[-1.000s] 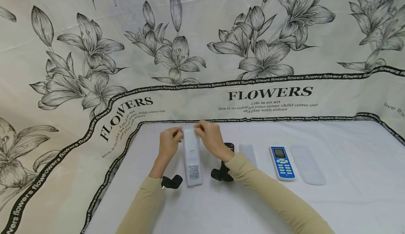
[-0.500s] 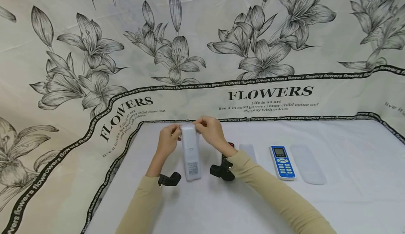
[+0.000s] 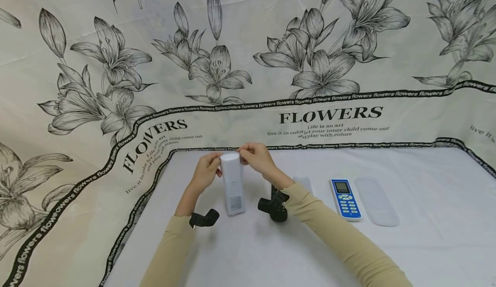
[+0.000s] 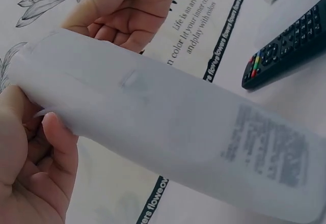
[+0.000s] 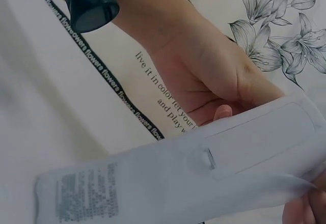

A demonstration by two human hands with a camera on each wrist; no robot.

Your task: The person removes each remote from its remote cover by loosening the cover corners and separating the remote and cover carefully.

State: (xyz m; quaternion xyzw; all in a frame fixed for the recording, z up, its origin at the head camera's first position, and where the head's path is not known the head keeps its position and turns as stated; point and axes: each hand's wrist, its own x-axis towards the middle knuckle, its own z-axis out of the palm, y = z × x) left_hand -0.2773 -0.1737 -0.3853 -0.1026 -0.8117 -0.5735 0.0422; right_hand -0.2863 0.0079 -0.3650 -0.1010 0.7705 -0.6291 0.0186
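Note:
A white remote control point(image 3: 233, 188) in a translucent sleeve stands over the table, back side facing the head camera, its battery cover and small-print label showing through. My left hand point(image 3: 205, 170) pinches the sleeve's far end at the left corner. At the opposite corner my right hand point(image 3: 258, 162) grips between thumb and fingers. In the left wrist view a thin flap of the sleeve point(image 4: 43, 112) sticks out by the left thumb. The remote's far end is tilted up toward the camera, and its button side is hidden.
Behind the right wrist lies a black remote point(image 4: 290, 43), mostly covered in the head view. Beside it is a translucent sleeve point(image 3: 304, 183). Farther right lie a blue-and-white remote point(image 3: 346, 198) and another translucent sleeve point(image 3: 376, 201). A flower-print cloth point(image 3: 232, 127) hangs behind the table.
The remote's far end has risen and tilted toward the camera, while its near end has shifted away from the person. Both hands have moved slightly up with it, keeping their hold.

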